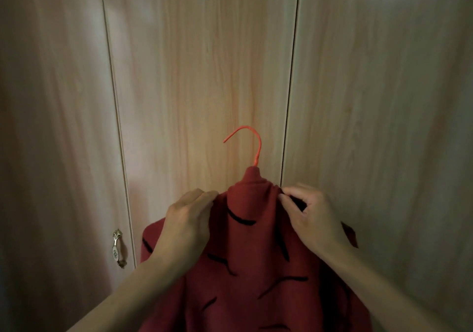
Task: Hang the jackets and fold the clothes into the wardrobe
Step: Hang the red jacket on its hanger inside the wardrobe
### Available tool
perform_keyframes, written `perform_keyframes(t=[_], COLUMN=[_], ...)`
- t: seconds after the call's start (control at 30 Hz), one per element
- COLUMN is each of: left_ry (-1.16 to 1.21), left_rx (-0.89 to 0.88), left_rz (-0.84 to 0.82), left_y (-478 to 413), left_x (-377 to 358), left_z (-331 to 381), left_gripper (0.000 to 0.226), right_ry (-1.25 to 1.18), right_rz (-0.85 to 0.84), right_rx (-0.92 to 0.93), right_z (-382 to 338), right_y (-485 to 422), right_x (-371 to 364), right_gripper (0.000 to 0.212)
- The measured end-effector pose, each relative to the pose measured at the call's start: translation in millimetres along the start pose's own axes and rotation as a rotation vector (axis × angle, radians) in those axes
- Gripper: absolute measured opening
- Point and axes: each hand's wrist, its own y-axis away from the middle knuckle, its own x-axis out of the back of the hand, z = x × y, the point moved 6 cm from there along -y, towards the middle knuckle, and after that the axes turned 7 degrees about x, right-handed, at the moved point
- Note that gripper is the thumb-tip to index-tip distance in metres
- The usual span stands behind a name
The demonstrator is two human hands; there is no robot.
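Before closed wardrobe doors [204,75], central and low: one red jacket [245,255], black dashes on the cloth, collar upright, threaded on an orange hanger [256,147] whose hook stands free above the collar, caught on nothing. Left grip [188,219]: fingers curled over the jacket's shoulder on that side, holding cloth. Right grip [311,219]: fingertips pinching cloth just beside the collar. Purpose, as judged: both grips bear the garment and settle its shoulders square on the hanger, so it will not slide off. Doors shut; rail unseen. Ornate door handle [118,248], lower left, well apart from either grip, untouched.
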Motion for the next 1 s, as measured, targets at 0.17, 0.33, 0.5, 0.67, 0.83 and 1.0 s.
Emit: perform_keyframes(t=[0.17,0.33,0.5,0.67,0.83,1.0], left_ry=[0.012,0.139,0.142,0.220,0.242,0.277], left_rx=[0.016,0.160,0.182,0.130,0.114,0.141], left_rz=[-0.091,-0.242,-0.264,-0.198,-0.251,-0.317], left_y=[5,26,31,35,57,83], left_x=[-26,-42,-55,-61,-68,-72], left_z=[-12,-35,-52,-73,-83,-90], left_gripper=[0.022,0.027,0.042,0.021,0.015,0.007], right_ry=[0.015,0.030,0.039,0.034,0.008,-0.111], right_rz=[-0.080,-0.177,-0.244,-0.287,-0.345,-0.419], right_rx=[0.087,0.052,-0.016,-0.133,-0.267,-0.471], right_z=[15,16,6,0,6,31], right_y=[-5,15,24,39,72,112], right_x=[-22,-59,-73,-90,-94,-93], right_gripper=[0.019,0.013,0.012,0.007,0.005,0.010])
